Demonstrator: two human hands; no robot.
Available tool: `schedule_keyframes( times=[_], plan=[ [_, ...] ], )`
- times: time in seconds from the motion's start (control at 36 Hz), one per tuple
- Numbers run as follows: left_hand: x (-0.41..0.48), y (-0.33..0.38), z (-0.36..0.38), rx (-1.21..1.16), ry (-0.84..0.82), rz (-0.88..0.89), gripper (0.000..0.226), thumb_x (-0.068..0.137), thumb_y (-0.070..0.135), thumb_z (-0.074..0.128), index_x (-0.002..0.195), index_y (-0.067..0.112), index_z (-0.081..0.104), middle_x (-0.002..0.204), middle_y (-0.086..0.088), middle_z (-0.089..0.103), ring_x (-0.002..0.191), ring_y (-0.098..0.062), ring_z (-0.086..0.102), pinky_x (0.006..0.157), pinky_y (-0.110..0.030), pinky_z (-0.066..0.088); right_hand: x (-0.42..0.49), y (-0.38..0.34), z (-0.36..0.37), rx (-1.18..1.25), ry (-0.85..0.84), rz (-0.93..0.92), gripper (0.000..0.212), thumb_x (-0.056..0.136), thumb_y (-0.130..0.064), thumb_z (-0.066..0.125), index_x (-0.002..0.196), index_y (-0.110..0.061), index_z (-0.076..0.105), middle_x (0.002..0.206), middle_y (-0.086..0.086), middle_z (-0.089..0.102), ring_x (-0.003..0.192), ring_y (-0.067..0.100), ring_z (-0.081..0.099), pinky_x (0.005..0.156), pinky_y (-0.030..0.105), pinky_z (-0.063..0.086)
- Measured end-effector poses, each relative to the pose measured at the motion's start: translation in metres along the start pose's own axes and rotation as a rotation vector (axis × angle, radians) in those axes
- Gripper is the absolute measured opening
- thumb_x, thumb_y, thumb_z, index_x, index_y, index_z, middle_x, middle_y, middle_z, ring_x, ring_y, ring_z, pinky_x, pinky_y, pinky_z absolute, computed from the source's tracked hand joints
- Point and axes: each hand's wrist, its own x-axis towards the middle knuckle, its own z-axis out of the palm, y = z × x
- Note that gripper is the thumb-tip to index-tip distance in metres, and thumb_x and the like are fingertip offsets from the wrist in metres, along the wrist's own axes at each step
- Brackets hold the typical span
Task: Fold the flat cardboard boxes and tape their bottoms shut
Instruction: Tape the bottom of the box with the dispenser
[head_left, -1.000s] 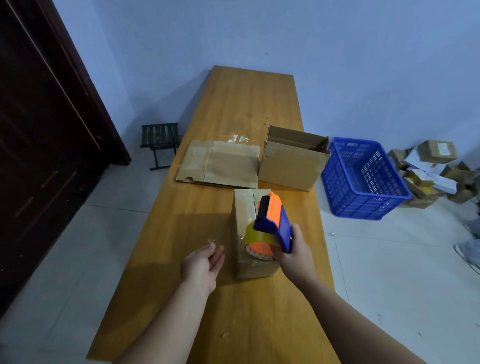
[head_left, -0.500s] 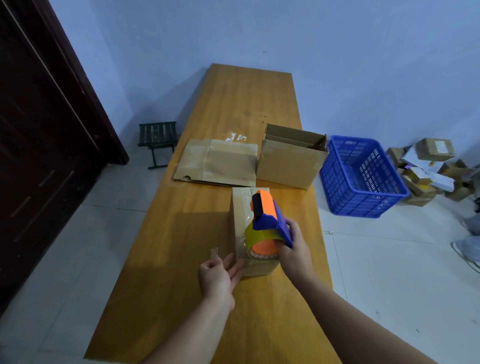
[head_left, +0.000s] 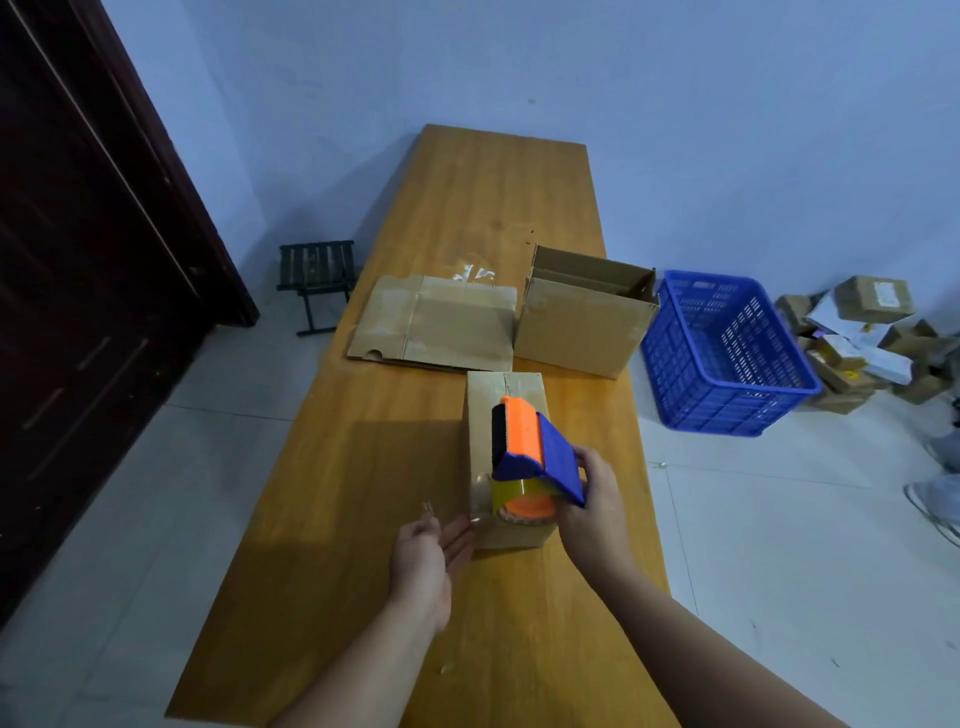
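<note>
Nearest, the left hand (head_left: 428, 553) lies with fingers loose and straight just beside the near left corner of the small brown cardboard box (head_left: 506, 397), holding nothing; the right hand (head_left: 595, 501) clasps the orange and blue plastic tape dispenser (head_left: 535, 457) over the box's top face. Unbraced, the light box could slide or tip as tape pulls. It sits near the wooden tabletop's (head_left: 363, 493) right edge; open room lies left. Farther, a flat cardboard sheet (head_left: 441, 327) and an open-topped cardboard box (head_left: 576, 338) crowd the far side
</note>
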Motion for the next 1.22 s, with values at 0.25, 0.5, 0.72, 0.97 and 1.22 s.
schedule_keyframes(
  times=[0.25,0.5,0.72,0.97,1.22],
  plan=[
    [0.018,0.0,0.002,0.172,0.042,0.103,0.014,0.101,0.015,0.037,0.109,0.011,0.049,0.105,-0.015,0.066,0.095,-0.025,0.064,0.089,-0.04,0.051,0.004,-0.001,-0.02,0.062,-0.199,-0.009,0.035,0.077,-0.027,0.07,0.104,-0.029,0.048,0.102,-0.004,0.059,0.093,0.014,0.061,0.072,0.031,0.057],
    [0.043,0.023,0.011,0.168,0.095,0.134,0.012,0.099,0.007,0.039,0.098,0.014,0.05,0.106,-0.015,0.063,0.095,-0.023,0.063,0.093,-0.038,0.05,0.004,-0.004,-0.018,-0.041,-0.266,0.001,0.037,0.079,-0.026,0.073,0.104,-0.024,0.045,0.096,0.001,0.057,0.084,0.016,0.059,0.061,0.019,0.048],
    [0.054,0.026,0.01,0.44,0.144,0.196,0.014,0.096,0.011,0.044,0.088,0.02,0.051,0.1,-0.011,0.062,0.094,-0.026,0.062,0.084,-0.04,0.054,0.002,-0.02,-0.012,-0.079,-0.268,-0.038,0.046,0.086,-0.022,0.069,0.116,-0.033,0.037,0.104,-0.017,0.052,0.095,0.004,0.057,0.065,0.014,0.045],
    [0.055,0.031,0.012,0.661,0.143,0.346,0.01,0.1,0.023,0.04,0.105,0.019,0.047,0.102,-0.008,0.065,0.093,-0.023,0.063,0.07,-0.031,0.05,-0.001,-0.008,-0.013,-0.066,-0.208,-0.074,0.035,0.087,-0.021,0.068,0.111,-0.026,0.044,0.099,-0.011,0.056,0.088,-0.003,0.057,0.062,0.013,0.047],
    [0.063,0.034,0.008,0.567,0.098,0.193,0.01,0.096,0.014,0.047,0.101,0.015,0.055,0.103,-0.011,0.062,0.098,-0.026,0.061,0.091,-0.045,0.051,0.002,-0.012,-0.013,-0.123,-0.24,-0.098,0.038,0.081,-0.028,0.074,0.105,-0.026,0.044,0.095,-0.014,0.056,0.088,-0.01,0.055,0.061,0.008,0.045]
  ],
)
